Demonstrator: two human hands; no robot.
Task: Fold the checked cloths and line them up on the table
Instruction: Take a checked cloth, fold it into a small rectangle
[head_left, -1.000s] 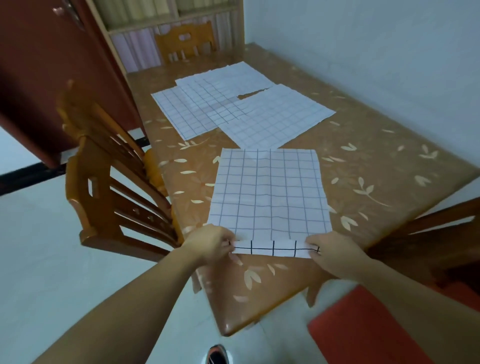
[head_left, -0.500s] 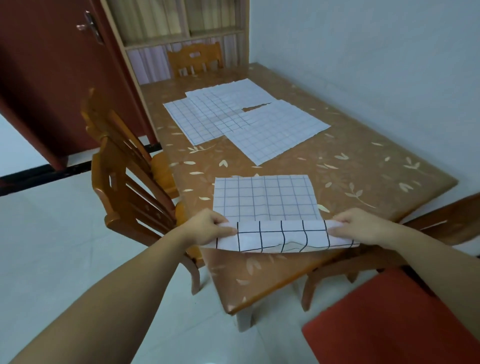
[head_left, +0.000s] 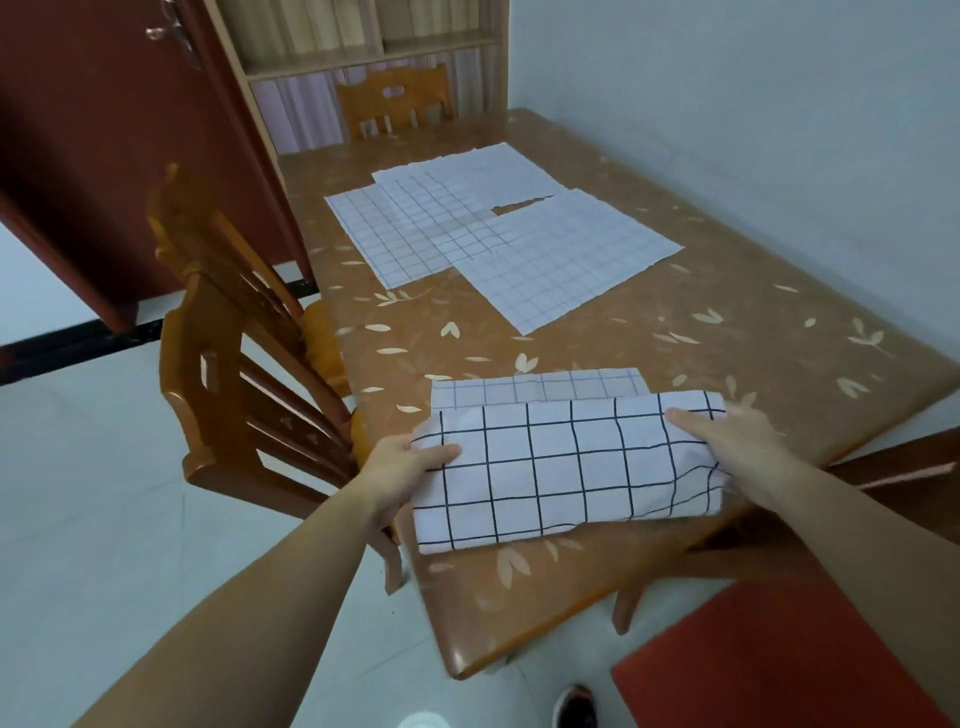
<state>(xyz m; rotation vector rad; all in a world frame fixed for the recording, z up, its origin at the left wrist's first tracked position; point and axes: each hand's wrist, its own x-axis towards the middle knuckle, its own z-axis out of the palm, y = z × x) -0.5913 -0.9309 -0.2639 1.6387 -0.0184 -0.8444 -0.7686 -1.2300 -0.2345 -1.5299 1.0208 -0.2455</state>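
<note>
Both hands are on the near cloth (head_left: 566, 467) at the table (head_left: 727, 353) edge, left hand (head_left: 402, 475) and right hand (head_left: 737, 447) each pinching an end with curled fingers, folded half lying over. Three flat cloths (head_left: 498, 234) overlap further back.

Small dining room, seen from my head camera.
I see an orange leaf-patterned bench (head_left: 675, 332) against a pale blue wall (head_left: 753, 104), wooden chairs (head_left: 234, 374) at its left and far end, a dark red door (head_left: 104, 156), shelves (head_left: 363, 47) behind, pale tiled floor (head_left: 104, 519).
</note>
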